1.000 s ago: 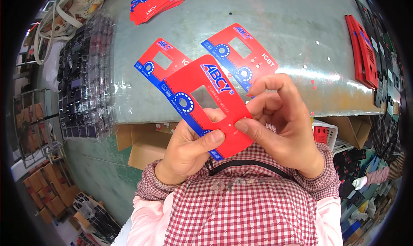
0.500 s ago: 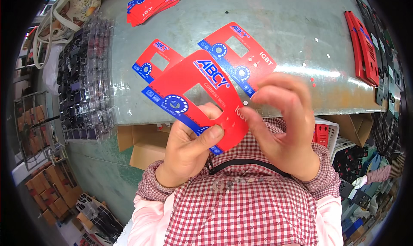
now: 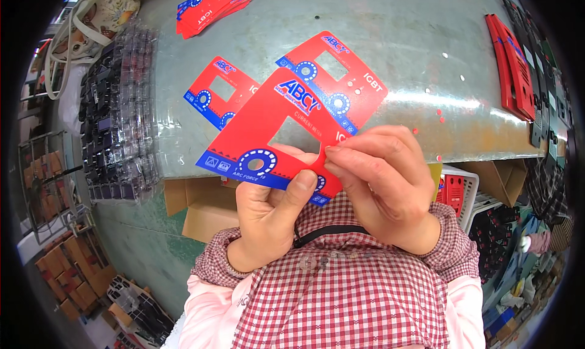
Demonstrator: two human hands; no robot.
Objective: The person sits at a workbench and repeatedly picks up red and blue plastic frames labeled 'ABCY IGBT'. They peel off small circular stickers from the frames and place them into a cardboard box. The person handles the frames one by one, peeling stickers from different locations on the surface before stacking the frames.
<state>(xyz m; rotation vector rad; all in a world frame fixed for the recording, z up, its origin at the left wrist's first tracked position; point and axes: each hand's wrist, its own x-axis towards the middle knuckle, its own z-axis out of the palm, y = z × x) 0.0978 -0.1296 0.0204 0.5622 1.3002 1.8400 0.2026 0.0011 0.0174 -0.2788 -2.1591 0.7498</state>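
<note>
A red and blue panel label sheet (image 3: 241, 138) with a square window and round dial holes is raised above the near table edge. My left hand (image 3: 271, 212) grips its lower edge, thumb on the front and fingers behind. The thumb and forefinger of my right hand (image 3: 387, 184) are pinched together against the sheet's right part, beside the window. Whether a small piece is between those fingertips is hidden. Just beyond, two similar sheets lie on the table, a larger label sheet (image 3: 359, 68) and a smaller label sheet (image 3: 204, 81).
A stack of label sheets (image 3: 210, 14) lies at the far left of the metal table (image 3: 414, 20). Wrapped black parts (image 3: 119, 117) line the left edge. Red panels (image 3: 512, 68) rest at the right. Small red and white bits dot the tabletop. Below are cardboard boxes (image 3: 210, 221) and a white basket (image 3: 469, 196).
My right hand has come in from beside the sheet and closed its fingertips on it. The sheet has flattened from its bend. A small white disc near those fingers is no longer seen.
</note>
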